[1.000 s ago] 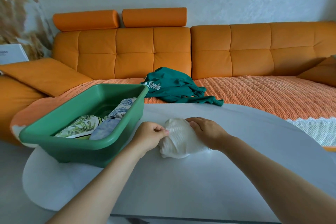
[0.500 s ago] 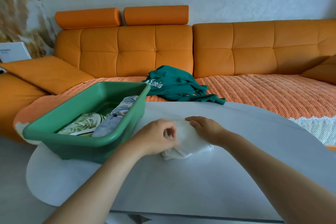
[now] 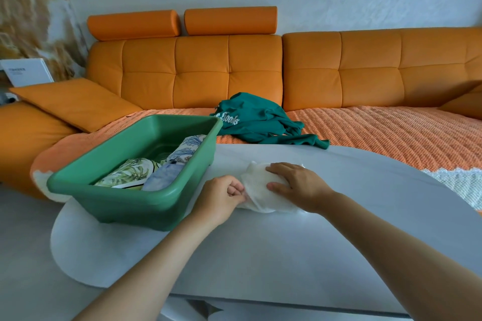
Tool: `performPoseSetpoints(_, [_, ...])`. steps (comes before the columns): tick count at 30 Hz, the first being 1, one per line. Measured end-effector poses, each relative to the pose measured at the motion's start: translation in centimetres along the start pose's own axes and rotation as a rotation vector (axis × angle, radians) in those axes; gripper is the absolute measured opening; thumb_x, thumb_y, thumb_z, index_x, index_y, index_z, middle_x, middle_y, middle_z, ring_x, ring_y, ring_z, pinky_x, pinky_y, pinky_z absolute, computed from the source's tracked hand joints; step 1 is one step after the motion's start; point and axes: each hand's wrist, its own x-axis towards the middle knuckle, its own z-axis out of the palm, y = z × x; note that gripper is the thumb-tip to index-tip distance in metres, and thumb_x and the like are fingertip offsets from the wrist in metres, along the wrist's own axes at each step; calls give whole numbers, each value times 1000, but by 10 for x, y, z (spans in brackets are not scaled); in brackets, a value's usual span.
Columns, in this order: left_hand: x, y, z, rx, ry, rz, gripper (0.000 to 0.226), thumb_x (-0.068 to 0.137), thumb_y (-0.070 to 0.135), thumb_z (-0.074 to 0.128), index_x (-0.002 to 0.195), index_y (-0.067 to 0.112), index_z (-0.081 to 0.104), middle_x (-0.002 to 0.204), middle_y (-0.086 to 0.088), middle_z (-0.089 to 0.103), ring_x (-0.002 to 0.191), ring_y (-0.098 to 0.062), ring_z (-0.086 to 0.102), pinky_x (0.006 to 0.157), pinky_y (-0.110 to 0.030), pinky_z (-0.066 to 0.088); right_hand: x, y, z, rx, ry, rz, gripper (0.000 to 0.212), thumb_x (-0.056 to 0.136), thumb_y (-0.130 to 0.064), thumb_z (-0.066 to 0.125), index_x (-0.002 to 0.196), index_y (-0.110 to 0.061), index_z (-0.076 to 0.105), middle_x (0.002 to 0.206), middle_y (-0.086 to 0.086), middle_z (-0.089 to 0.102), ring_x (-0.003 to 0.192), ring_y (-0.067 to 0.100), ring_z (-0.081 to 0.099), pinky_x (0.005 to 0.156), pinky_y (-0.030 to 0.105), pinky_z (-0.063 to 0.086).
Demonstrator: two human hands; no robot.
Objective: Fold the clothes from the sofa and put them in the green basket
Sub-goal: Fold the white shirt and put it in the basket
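The seemingly soft, light white garment (image 3: 257, 186) is being pinched at its edge by the left hand (image 3: 221, 197) and pressed under the flat right hand (image 3: 300, 186).

Home living room: orange sofa (image 3: 234, 73), cushions (image 3: 75, 103), white table (image 3: 287, 255).

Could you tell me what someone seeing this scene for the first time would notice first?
The big orange sofa fills the back of the view, with a crumpled dark green garment on its seat. Nearer, the green basket stands on the left of the table, holding folded printed clothes. At centre, the left hand pinches a small white garment on the table while the right hand presses flat on it.
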Motion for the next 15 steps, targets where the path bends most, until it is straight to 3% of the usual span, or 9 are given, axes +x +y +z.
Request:
performPoseSetpoints(3, [4, -16, -5, 40, -36, -117, 27, 76, 15, 83, 71, 30, 61, 69, 11, 64, 55, 2, 56, 51, -12, 38, 0, 6, -1, 35, -25, 57, 51, 96, -63, 42, 142, -41, 46, 150, -13, 45, 133, 15, 44, 107, 34, 35])
performPoseSetpoints(6, [-2, -23, -6, 108, -202, -203, 20, 76, 18, 81, 71, 24, 62, 67, 9, 66, 57, -9, 59, 53, -18, 41, 0, 6, -2, 46, -64, 47, 50, 96, -63, 42, 142, -43, 44, 151, -12, 43, 135, 15, 42, 107, 33, 33])
performPoseSetpoints(8, [-3, -13, -8, 222, -260, -169, 17, 76, 23, 79, 78, 24, 62, 74, 10, 66, 69, -12, 64, 57, -20, 44, 2, 5, -2, 49, -79, 48, 53, 96, -63, 43, 145, -41, 41, 151, -12, 42, 135, 15, 41, 107, 32, 31])
performPoseSetpoints(10, [-2, 3, -13, 445, -290, -126, 27, 76, 33, 68, 96, 24, 52, 96, 6, 61, 92, -18, 60, 71, -28, 49, 2, 5, -2, 62, -76, 63, 57, 96, -62, 45, 147, -39, 39, 152, -13, 42, 135, 14, 41, 108, 31, 31])
performPoseSetpoints(12, [3, 22, -20, 521, -205, -57, 34, 75, 37, 54, 101, 21, 40, 105, 1, 47, 102, -23, 48, 80, -37, 43, 2, 3, -2, 61, -66, 79, 58, 95, -61, 48, 148, -38, 39, 152, -13, 42, 135, 14, 41, 108, 30, 31])
performPoseSetpoints(15, [15, 49, -13, 211, -24, 211, 20, 85, 17, 47, 105, 21, 44, 114, 2, 48, 113, -21, 44, 90, -35, 38, 4, -2, -1, 77, -83, 91, 57, 95, -59, 51, 146, -36, 43, 150, -14, 44, 134, 13, 42, 107, 28, 30])
